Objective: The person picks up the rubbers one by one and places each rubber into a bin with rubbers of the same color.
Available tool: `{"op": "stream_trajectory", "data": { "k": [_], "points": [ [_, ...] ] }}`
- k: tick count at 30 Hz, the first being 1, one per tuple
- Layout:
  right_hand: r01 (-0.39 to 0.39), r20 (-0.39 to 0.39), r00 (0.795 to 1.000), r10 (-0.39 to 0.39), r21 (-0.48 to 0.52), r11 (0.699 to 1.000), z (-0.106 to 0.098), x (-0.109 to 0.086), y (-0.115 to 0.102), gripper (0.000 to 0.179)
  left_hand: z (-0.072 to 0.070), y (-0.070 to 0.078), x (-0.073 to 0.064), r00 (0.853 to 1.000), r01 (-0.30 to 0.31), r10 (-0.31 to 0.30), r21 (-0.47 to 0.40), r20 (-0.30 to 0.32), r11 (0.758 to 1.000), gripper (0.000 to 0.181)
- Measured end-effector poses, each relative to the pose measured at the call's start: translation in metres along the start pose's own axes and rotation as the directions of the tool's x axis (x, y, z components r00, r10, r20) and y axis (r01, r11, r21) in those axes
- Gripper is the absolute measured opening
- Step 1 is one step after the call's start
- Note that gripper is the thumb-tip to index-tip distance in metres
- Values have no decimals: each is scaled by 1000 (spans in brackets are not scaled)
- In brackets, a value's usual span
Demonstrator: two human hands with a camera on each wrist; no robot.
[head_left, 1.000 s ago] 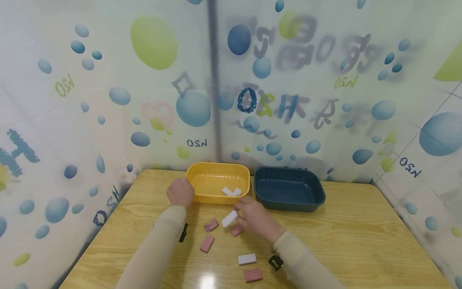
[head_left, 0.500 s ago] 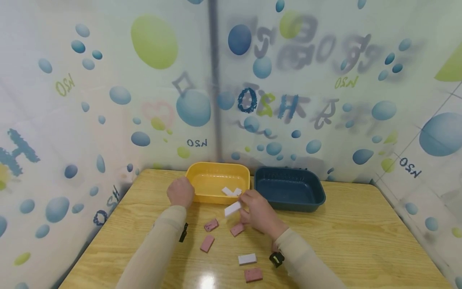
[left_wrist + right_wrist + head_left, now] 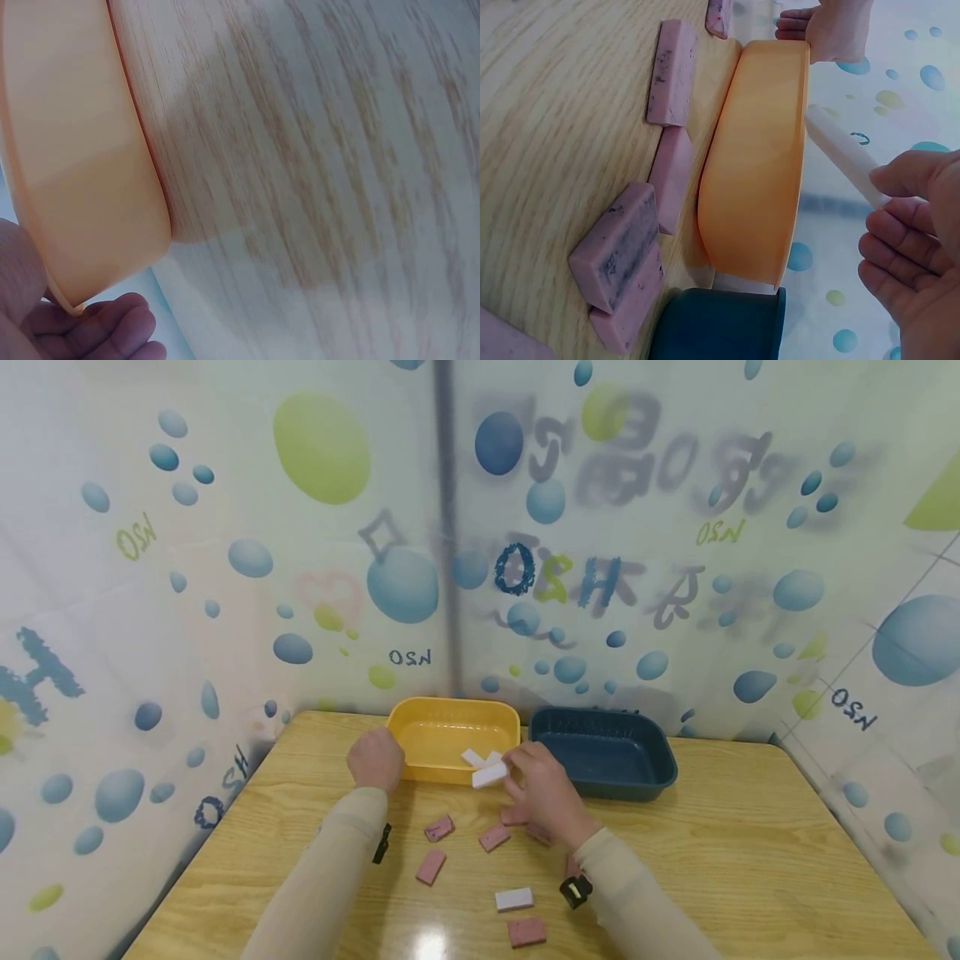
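My left hand grips the rim of the yellow plastic basket at its left end. In the left wrist view its fingers curl round the rim's corner. Between thumb and fingers my right hand pinches a white eraser, holding it by one end. That eraser overlaps the basket's front right rim in the head view. Inside the basket lie white erasers at the right. Below the right hand, several pink erasers with dark smudges lie on the table, some partly hidden by the hand.
A dark blue basket stands just right of the yellow one. Nearer the front of the wooden table lie a white eraser and a pink eraser. A patterned curtain hangs behind.
My right hand has lifted the white eraser from over the pink erasers up to the yellow basket's front rim, uncovering more pink ones. The left hand has stayed at the basket.
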State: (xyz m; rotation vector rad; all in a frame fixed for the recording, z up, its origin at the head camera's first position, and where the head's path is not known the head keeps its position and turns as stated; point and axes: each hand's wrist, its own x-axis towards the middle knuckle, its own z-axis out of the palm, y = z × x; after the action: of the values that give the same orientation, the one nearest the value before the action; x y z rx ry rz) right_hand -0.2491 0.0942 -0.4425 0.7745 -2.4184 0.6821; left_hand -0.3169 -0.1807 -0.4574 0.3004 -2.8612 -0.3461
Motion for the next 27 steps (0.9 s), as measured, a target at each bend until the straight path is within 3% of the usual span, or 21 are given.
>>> {"op": "stream_trajectory", "data": {
  "k": [17, 27],
  "points": [
    [-103, -104, 990, 97, -46, 994, 2, 7, 9, 14, 0, 1, -2, 1000, 8, -7, 4, -9, 1000, 33],
    [-142, -86, 987, 135, -83, 986, 9, 9, 13, 14, -1, 1, -2, 1000, -4, 4, 11, -17, 1000, 35]
  ]
}}
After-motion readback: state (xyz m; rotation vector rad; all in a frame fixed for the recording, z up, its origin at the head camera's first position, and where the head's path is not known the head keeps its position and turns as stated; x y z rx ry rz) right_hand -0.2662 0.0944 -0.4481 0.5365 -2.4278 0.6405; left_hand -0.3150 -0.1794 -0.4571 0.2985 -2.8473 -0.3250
